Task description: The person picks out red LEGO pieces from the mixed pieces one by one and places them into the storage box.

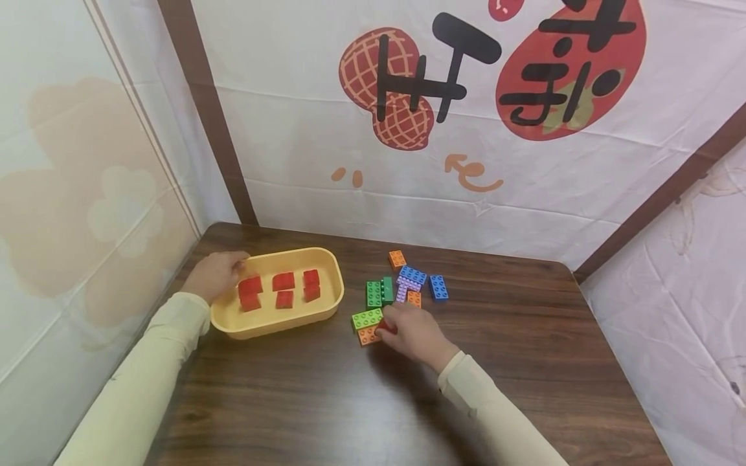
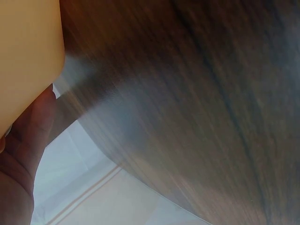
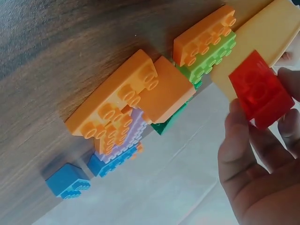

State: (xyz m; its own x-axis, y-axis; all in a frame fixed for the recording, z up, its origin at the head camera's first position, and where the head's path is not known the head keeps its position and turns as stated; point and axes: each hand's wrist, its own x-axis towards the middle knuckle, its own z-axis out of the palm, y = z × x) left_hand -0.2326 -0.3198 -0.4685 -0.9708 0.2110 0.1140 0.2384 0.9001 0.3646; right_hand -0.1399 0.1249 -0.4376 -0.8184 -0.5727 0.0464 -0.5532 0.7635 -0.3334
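Observation:
My left hand (image 1: 215, 275) grips the left end of a yellow tray (image 1: 335, 285), where several red bricks (image 1: 283, 280) lie in two rows. The left wrist view shows the thumb of the left hand (image 2: 26, 145) along the outer wall of the tray (image 2: 28, 47). My right hand (image 1: 416, 333) pinches a red brick (image 3: 260, 91) between thumb and fingers. In the head view it hovers by a lime green brick (image 1: 367, 318) and an orange brick (image 1: 368, 335), partly covering them.
Behind the right hand are green bricks (image 1: 374, 294), a purple brick (image 1: 411, 285), blue bricks (image 1: 438, 287) and orange bricks (image 1: 397, 259), some touching. The brown table (image 1: 280, 401) meets a printed cloth wall (image 1: 291, 162) at its far edge.

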